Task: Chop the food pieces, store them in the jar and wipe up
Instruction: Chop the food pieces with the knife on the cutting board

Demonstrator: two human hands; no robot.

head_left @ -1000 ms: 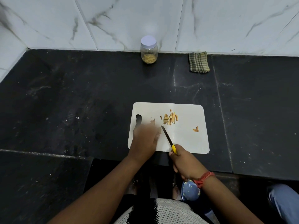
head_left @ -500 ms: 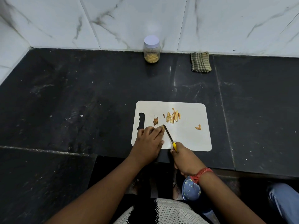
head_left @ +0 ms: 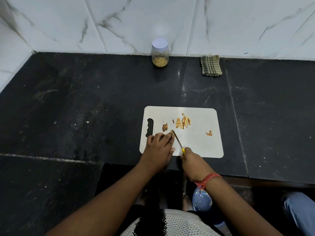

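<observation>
Though lidded, jar (head_left: 159,52) part-full: food pieces (head_left: 159,61)

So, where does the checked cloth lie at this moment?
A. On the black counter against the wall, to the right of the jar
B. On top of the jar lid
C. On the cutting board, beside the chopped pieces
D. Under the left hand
A: the folded checked cloth lies on the black counter at the foot of the tiled wall, to the right of the jar and apart from it, far from the cutting board.
</observation>
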